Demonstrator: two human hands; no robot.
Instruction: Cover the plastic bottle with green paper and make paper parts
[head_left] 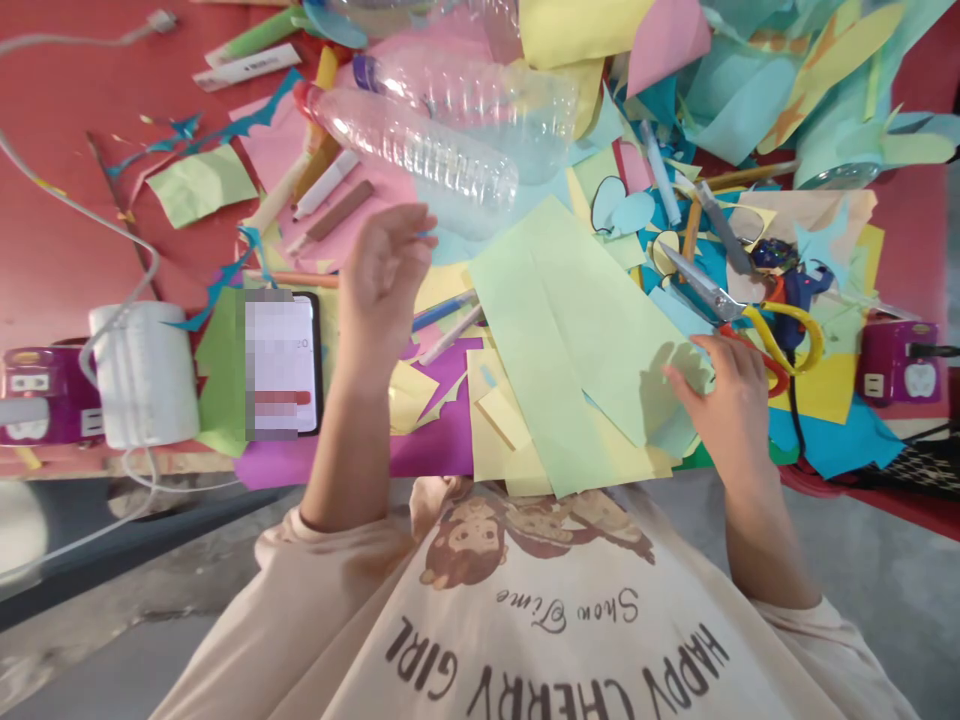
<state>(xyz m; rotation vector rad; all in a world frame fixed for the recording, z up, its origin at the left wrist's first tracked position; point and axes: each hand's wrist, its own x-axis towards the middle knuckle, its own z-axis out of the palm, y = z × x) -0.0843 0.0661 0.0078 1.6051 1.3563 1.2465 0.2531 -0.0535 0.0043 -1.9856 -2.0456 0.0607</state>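
Observation:
Light green paper sheets (551, 330) lie overlapped in front of me, on top of pale yellow paper (491, 460). My left hand (384, 265) is raised beside their left edge, fingers loosely curved and apart, with nothing visible in it. My right hand (727, 385) hovers at the right edge of the green paper, thumb spread from the fingers, and casts a shadow on it. Just beyond that hand lie scissors with yellow handles (806, 335), blades parted. A red handle (776, 378) shows beside its fingers, partly hidden. I see no object in the right hand.
Two clear plastic bottles (450, 150) lie at the back among pens and coloured scraps. A phone (285, 362) sits left of my left forearm, near a white adapter (146, 375) with cables. Purple power sockets stand at the left and right (900, 362). Cut paper crowds the far right.

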